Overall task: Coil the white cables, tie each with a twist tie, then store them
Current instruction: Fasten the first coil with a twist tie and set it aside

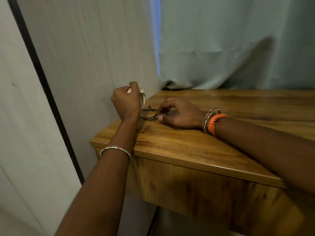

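Head view: step in hand looks like the tie stage. Left hand (127, 99) is fisted around a coiled white cable (142, 95), held up above the near left corner of the wooden table (213, 133), close to the grey wall panel (85, 57). Only a few white loops show past the fingers; the rest of the coil sits inside the fist.

Right hand (179, 114) rests on the tabletop, fingers curled, thumb and forefinger pinching at a small tangle of black twist ties (150, 114) lying on the wood just below the left hand. Judging by the pose, it is picking one tie out of the bunch.

Next move, as a guess: separate a single tie, bring it to the coil, wrap it across the loops and twist the ends. Needs the left grip to keep the loops stacked, and needs the ties not to come up snagged together.

Hard to make out:
- How many ties are in the tangle; strands overlap and are thin.
- Whether the right fingers already have one tie free.
- Cable ends and plugs are hidden in the left fist.
- No other cables or storage spot in frame.
- Curtain (238, 48) behind the table covers whatever lies beyond.
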